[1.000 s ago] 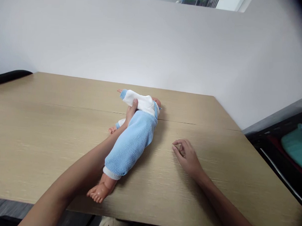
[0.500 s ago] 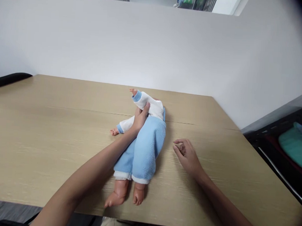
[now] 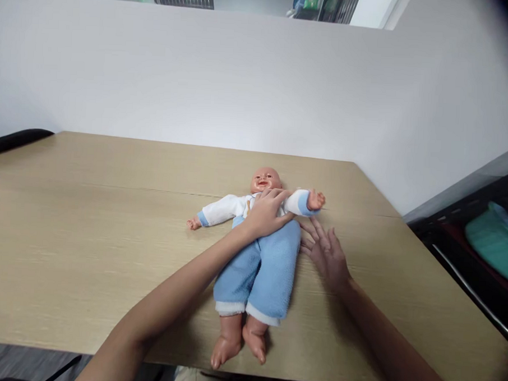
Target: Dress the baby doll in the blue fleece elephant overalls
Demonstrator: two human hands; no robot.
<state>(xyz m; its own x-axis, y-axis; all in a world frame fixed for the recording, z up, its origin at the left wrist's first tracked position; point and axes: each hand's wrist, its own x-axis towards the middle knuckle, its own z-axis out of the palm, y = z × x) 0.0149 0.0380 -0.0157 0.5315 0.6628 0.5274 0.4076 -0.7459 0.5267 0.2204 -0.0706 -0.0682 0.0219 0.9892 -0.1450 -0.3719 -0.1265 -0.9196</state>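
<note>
A baby doll in a white top and blue fleece trousers lies face up, its bare feet towards me. My left hand reaches across its chest, with thumb and fingers around the base of the doll's arm on the right side. That arm sticks out past my fingers, while the other lies stretched to the left. Close to the doll's hip on the right, my right hand is open with its fingers spread. Whether its fingertips touch the trousers is hard to see.
The doll rests on a light wooden table with a seam across it. A pale wall rises behind. Beyond the right edge stands a dark rack or case with green cloth. A black curved object shows at far left.
The doll has rolled from its side onto its back, bringing its face into view and its raised arm over to the right. My left hand moved right with it; my right hand's fingers uncurled.
</note>
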